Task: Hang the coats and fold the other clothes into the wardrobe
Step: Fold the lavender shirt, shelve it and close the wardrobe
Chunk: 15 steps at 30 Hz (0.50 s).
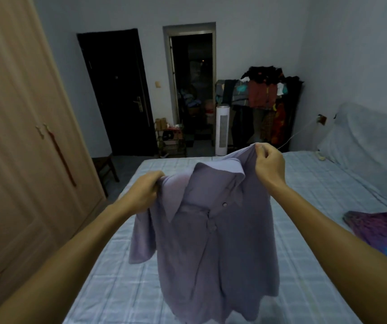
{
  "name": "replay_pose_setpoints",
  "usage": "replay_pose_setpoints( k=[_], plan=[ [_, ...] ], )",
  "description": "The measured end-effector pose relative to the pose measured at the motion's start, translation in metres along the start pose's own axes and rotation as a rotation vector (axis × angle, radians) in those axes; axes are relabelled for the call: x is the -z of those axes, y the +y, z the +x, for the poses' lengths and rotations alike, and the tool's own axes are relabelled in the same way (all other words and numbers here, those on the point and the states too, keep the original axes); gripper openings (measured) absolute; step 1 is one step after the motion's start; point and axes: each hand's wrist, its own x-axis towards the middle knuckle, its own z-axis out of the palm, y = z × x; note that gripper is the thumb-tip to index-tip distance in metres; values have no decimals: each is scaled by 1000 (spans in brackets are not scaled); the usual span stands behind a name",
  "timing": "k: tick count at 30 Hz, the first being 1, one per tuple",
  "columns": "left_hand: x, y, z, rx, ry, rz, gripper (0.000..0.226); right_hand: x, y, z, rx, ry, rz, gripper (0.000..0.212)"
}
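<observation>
Shirt [213,235], purple with a collar, hangs in the air over the bed [108,288], front facing the person. Left hand [141,190] and right hand [268,163] each pinch a shoulder, probably to spread it flat for folding. Wardrobe [19,136] stands closed at left.

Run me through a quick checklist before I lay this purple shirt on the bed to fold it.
1. Grip: left hand holds one shoulder of the shirt: ok.
2. Grip: right hand pinches the other shoulder: ok.
3. Hang: shirt hangs free, collar on top: ok.
4. Landing spot: bed sheet beside the shirt is bare: ok.
5. Buttons all fastened: cannot tell.
6. Storage: wardrobe doors open: not ok, shut.
</observation>
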Motion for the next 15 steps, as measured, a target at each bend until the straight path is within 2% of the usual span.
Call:
replay_pose_setpoints(
  k=[6,11,13,15],
  plan=[
    [12,-7,-49,-45,210,-144,19,23,-25,-49,176,177,-149,18],
    [30,6,-79,-82,447,-318,23,35,-53,-87,304,291,-224,22],
    [42,9,-81,-129,509,-315,24,38,-60,-91,368,327,-257,24],
    [52,8,-77,-191,501,-229,24,41,-60,-89,402,353,-299,26]
  ],
)
